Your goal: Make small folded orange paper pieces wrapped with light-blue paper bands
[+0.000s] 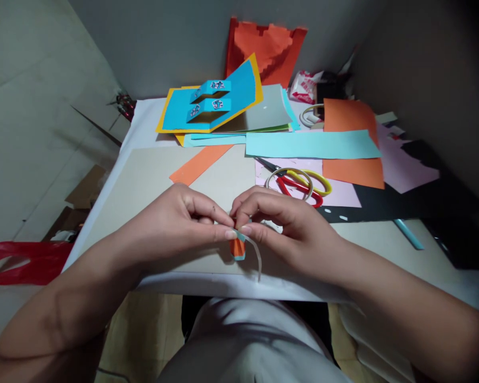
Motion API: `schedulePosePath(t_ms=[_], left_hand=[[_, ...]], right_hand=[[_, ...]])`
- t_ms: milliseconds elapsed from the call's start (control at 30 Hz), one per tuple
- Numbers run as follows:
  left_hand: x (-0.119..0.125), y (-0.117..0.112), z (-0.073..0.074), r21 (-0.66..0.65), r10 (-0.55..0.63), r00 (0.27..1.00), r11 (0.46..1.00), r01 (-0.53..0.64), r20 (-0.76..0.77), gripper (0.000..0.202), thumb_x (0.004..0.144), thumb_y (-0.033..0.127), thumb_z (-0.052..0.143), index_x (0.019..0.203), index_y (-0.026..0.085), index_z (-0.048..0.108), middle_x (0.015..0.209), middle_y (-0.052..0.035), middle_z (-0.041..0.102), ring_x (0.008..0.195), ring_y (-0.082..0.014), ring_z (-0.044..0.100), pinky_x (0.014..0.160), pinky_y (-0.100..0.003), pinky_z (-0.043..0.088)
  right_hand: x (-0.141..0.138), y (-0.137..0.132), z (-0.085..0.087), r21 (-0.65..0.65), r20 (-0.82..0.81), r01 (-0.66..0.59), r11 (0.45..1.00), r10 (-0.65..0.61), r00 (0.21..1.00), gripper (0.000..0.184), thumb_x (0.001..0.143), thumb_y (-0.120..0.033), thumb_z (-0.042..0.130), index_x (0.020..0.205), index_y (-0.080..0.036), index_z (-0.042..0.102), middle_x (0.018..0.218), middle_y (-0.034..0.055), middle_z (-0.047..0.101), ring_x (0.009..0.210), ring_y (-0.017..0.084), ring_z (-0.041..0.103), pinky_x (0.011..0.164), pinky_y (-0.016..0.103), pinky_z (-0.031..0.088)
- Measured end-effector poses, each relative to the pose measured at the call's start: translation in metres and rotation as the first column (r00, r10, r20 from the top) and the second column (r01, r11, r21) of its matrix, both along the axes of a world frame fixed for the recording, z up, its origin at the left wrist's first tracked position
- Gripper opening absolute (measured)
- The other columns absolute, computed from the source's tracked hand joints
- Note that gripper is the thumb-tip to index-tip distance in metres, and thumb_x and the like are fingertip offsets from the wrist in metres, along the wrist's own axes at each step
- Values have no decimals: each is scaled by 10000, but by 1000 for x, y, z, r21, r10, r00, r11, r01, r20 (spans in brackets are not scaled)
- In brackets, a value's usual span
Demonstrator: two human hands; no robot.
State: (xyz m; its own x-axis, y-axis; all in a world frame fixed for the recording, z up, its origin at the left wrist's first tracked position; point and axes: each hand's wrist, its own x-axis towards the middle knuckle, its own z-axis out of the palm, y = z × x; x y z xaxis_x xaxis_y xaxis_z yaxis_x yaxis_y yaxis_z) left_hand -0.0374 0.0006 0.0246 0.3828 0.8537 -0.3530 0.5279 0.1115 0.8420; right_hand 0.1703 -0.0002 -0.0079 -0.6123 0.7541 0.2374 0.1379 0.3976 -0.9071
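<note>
My left hand and my right hand meet over the near edge of a grey cardboard sheet. Both pinch a small folded paper piece, orange with a light blue edge, between thumb and fingers. A thin pale paper strip curls down from the pinch toward the table edge. Most of the piece is hidden by my fingertips.
Scissors with red and yellow handles lie just beyond my right hand on pink paper. Further back lie a light blue strip, orange sheets, a blue-and-yellow pop-up card, black paper and a red bag lower left.
</note>
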Motion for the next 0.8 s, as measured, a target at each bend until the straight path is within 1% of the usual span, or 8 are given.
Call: schedulePosePath(t_ms=[233, 433, 600, 800], left_hand=[[2, -1, 0, 27, 24, 1000, 999, -23, -15, 92, 713, 254, 753, 725, 185, 812, 634, -13, 747, 614, -138, 663, 529, -158, 466], [1, -1, -1, 37, 14, 1000, 999, -14, -18, 116, 721, 294, 765, 721, 187, 810, 674, -22, 765, 629, -145, 671, 540, -163, 472], [0, -1, -2, 30, 13, 1000, 999, -12, -17, 109, 728, 284, 758, 711, 189, 808, 656, -13, 756, 617, -131, 654, 543, -160, 456], [1, -1, 0, 12, 31, 999, 999, -31, -18, 95, 715, 283, 771, 700, 193, 800, 658, -6, 755, 604, -114, 628, 535, -154, 439]], right_hand=[[-1, 0, -4, 45, 3, -7, 999, 7, 1000, 118, 903, -97, 574, 839, -184, 622, 913, 58, 646, 891, 172, 601, 815, 306, 479], [-2, 2, -7, 85, -9, 6, 996, -5, 1000, 150, 887, -62, 567, 828, -189, 620, 870, 45, 643, 874, 173, 605, 798, 304, 479], [-3, 2, -9, 88, -29, -3, 996, 6, 1000, 155, 890, -57, 562, 827, -181, 631, 858, 44, 642, 852, 163, 605, 770, 291, 479], [-4, 1, -9, 91, -37, 18, 996, -15, 999, 153, 881, -53, 574, 820, -177, 638, 858, 43, 635, 854, 162, 600, 755, 282, 476]])
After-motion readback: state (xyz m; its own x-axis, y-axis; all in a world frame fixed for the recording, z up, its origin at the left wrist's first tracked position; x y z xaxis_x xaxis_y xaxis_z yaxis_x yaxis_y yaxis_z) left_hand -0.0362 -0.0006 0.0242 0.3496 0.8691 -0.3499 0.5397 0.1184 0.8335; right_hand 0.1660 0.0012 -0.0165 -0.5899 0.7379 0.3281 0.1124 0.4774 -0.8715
